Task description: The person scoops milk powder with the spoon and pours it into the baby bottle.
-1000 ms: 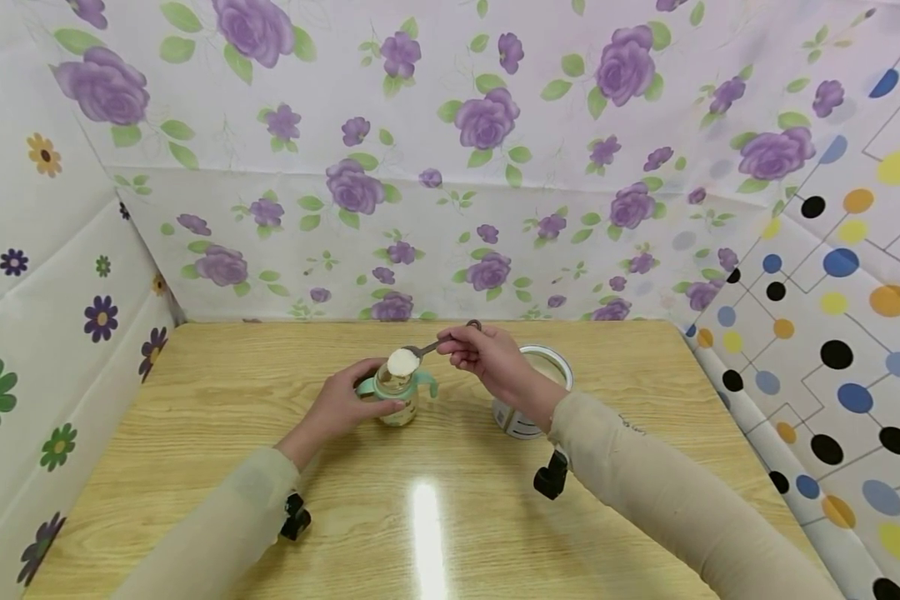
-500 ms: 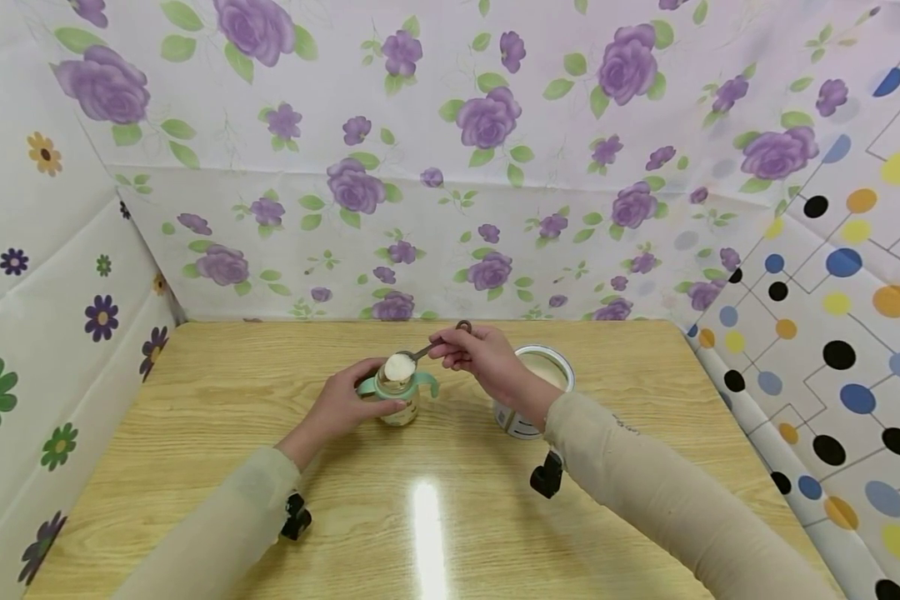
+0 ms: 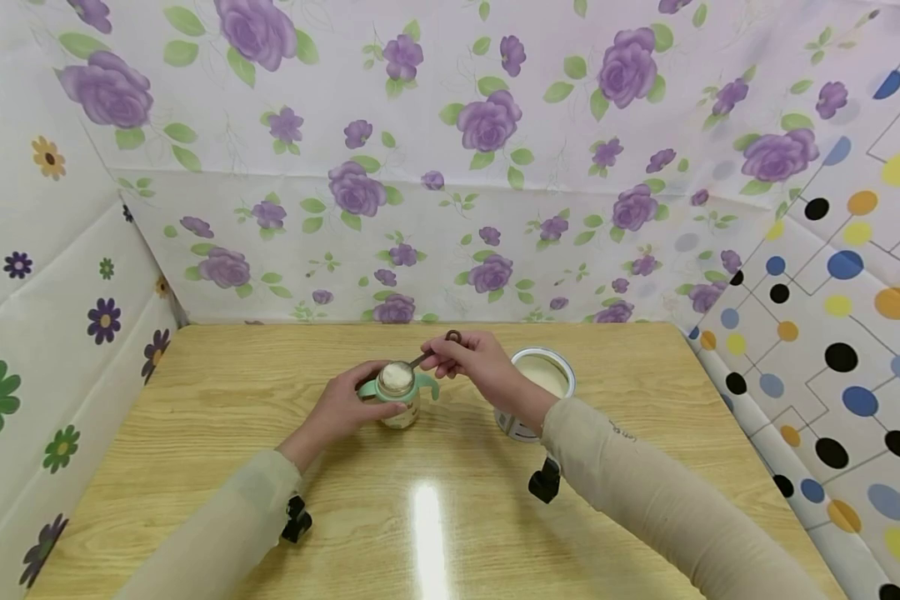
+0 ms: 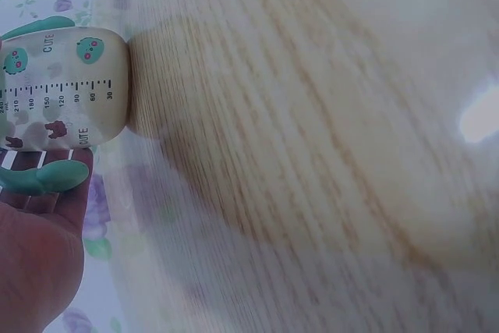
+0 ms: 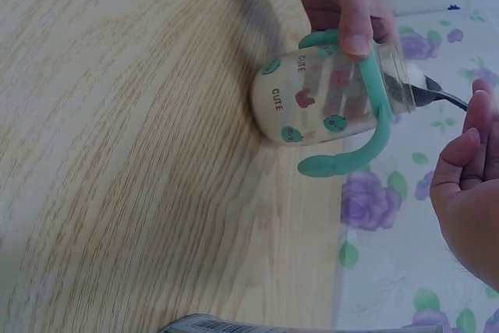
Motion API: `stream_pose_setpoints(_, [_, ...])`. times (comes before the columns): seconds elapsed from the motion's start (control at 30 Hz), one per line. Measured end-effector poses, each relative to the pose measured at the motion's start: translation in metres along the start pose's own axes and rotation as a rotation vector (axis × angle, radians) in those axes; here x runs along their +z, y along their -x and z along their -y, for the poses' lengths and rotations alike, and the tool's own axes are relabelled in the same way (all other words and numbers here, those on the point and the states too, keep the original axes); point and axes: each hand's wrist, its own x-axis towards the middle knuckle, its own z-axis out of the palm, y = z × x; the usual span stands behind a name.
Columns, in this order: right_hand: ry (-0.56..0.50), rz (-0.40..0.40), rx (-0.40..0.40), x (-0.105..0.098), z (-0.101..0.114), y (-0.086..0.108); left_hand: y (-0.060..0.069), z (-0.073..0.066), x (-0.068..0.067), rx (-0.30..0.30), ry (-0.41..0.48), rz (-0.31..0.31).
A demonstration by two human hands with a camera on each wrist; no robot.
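Note:
A clear baby bottle [image 3: 403, 417] with mint-green handles stands upright on the table. My left hand [image 3: 345, 402] holds it around the neck, thumb [image 5: 357, 37] lying against the green collar. Measuring marks and small cartoon prints show on its side [image 4: 66, 87]. Between the fingertips of my right hand [image 3: 476, 362] is the handle of a dark metal spoon [image 5: 429, 96]. White powder [image 3: 397, 377] heaps in the spoon's bowl, which lies at the bottle's open mouth. How far the bowl reaches inside is hard to tell.
To the right stands an open can [image 3: 512, 425] of pale powder, partly hidden by my right forearm. Wood-grain tabletop [image 3: 330, 533] spreads in front, with a bright reflection. Patterned cloth walls [image 3: 450, 200] enclose the back and sides.
My right hand has moved left and slightly down, bringing the spoonful of powder from above the bottle to its mouth. My left hand and the bottle have stayed in place.

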Motion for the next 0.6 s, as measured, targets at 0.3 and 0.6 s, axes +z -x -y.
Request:
stream_pose_setpoints(0.3, [0.011,0.023,-0.007,0.0036,-0.0038,-0.0005,0.0011,-0.0019,0.0004,0.0,0.006,0.009])
stream_pose_setpoints(0.6, [0.101,0.073,-0.033,0.0036,-0.0063,0.0004,0.0016,-0.0032,-0.0003,0.002,0.006,0.013])
